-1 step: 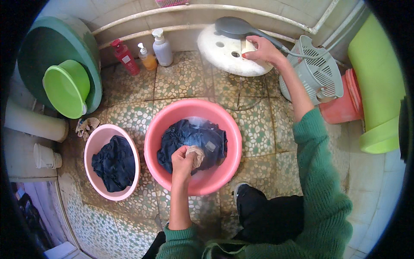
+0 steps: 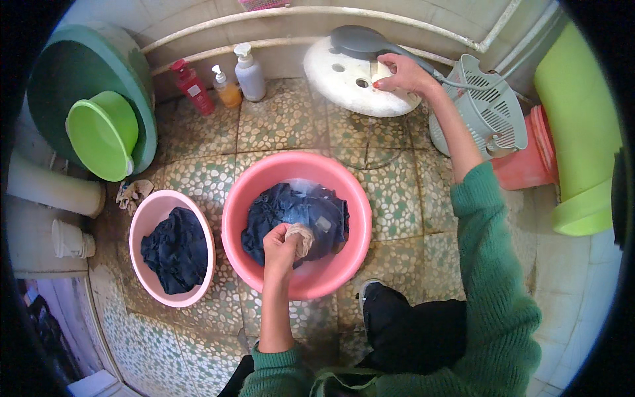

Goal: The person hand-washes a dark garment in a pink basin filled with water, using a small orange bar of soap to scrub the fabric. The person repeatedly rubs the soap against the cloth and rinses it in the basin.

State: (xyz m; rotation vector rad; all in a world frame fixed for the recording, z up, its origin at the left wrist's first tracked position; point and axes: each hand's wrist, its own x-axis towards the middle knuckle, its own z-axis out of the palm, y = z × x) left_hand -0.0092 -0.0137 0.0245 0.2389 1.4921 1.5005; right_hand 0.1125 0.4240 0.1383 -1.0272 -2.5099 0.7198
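A small bunched beige cloth is pinched in my left hand, over a pink basin. In this basin, dark navy clothes lie in cloudy water. My right arm reaches far forward, and my right hand grips a pale block that looks like a bar of soap. The block is at the top of a white round stool with holes in it. A dark grey shower head rests on the stool, just beyond my fingers.
Left of the basin stands a paler pink tub with dark clothing. A red bottle, an orange pump bottle and a white one line the wall. Green tubs lean at far left; a grey basket stands at right.
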